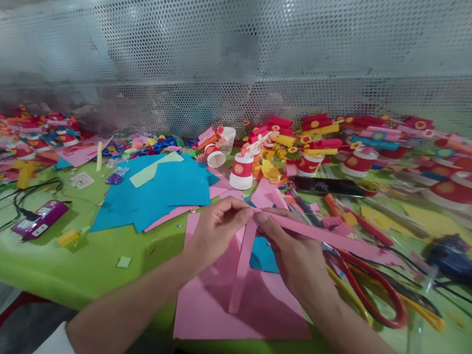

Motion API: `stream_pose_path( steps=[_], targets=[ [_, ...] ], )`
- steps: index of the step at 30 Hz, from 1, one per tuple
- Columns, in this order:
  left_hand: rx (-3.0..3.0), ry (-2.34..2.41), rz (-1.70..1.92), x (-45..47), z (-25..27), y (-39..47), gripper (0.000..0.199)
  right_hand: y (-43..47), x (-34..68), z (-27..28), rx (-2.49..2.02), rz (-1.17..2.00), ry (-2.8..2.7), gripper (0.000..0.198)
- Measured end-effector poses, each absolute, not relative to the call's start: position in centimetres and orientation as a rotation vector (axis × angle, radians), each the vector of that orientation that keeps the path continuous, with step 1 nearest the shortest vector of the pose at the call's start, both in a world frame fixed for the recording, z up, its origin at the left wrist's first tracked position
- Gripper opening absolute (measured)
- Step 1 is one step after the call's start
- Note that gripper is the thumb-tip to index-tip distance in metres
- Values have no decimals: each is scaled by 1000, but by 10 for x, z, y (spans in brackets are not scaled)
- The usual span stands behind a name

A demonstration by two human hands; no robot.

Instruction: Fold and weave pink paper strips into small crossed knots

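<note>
Over the middle of the table, my left hand (pixel 218 227) is closed, its thumb and fingertips pinching a pink paper strip (pixel 242 271). My right hand (pixel 297 256) pinches the pink paper at the same spot, its fingertips almost touching the left ones. One length of strip points down toward me; another length runs off to the right past my right hand. Whether these are one folded strip or two, I cannot tell. Beneath both hands lies a pink paper sheet (pixel 203 313), with a piece of blue paper (pixel 266 258) on it, partly hidden by my right hand.
Red-handled scissors (pixel 393 310) and a dark blue glue gun (pixel 465 262) lie at right. Blue sheets (pixel 159 189) and a purple power strip (pixel 41 220) are at left. Decorated paper cups (pixel 242 172) stand behind, before a perforated metal panel (pixel 182 58).
</note>
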State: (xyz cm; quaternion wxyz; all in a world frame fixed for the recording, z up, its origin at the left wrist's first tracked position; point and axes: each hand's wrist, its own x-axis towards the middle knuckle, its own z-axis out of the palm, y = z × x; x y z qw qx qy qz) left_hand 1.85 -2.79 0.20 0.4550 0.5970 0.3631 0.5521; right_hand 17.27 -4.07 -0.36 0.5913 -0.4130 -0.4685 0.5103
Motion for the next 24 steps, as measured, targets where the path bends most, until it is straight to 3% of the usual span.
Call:
stream_pose_path(
  steps=[12, 17, 24],
  targets=[
    [1807, 983, 1343, 15, 4, -30, 12, -41, 174, 1, -1019, 1138, -1082, 20],
    [1495, 875, 1355, 14, 6, -27, 8, -39, 172, -1, -1008, 1224, -1059, 22],
    [1319, 881, 1282, 15, 8, -26, 11, -40, 175, 3, -1067, 1089, -1225, 24]
  ],
)
